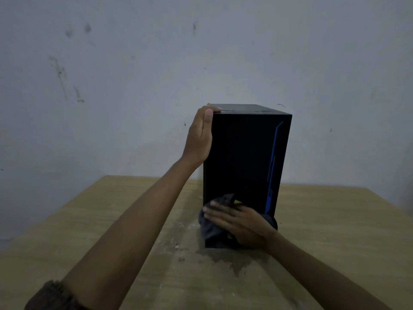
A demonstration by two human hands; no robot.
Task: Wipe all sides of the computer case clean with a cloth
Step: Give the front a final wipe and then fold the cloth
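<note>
Head view:
- A black computer case (243,175) stands upright on a pale wooden desk (111,220), about midway between the desk's left and right edges, with its back reaching toward the far edge.
- The narrow front panel faces the camera, and a thin blue line (271,166) runs down its right side.
- The left hand (200,135) holds the case at its top left corner. The palm lies flat against the left side, the thumb sits on the front edge, and a fingertip hooks over the top, so the hand is closed round that corner.
- The left forearm stretches up from the near left corner of the desk, with a dark sleeve (51,296) pushed up at the bottom of the view.
- The right hand (241,224) is low on the front panel, just above the desk top. Its fingers are straight, slightly spread and pointing left.
- That hand presses a dark grey cloth (209,227) flat against the panel rather than clutching it. The thumb cannot be seen.
- The cloth is bunched under the palm. It sticks out past the fingertips at the panel's lower left edge, and a little shows at the right of the wrist.
- A dark, damp-looking stain (234,260) marks the desk just in front of the case's base, on the near side.
- Behind the desk's far edge rises a plain grey wall (134,63) with a few scuffs and smudges.
</note>
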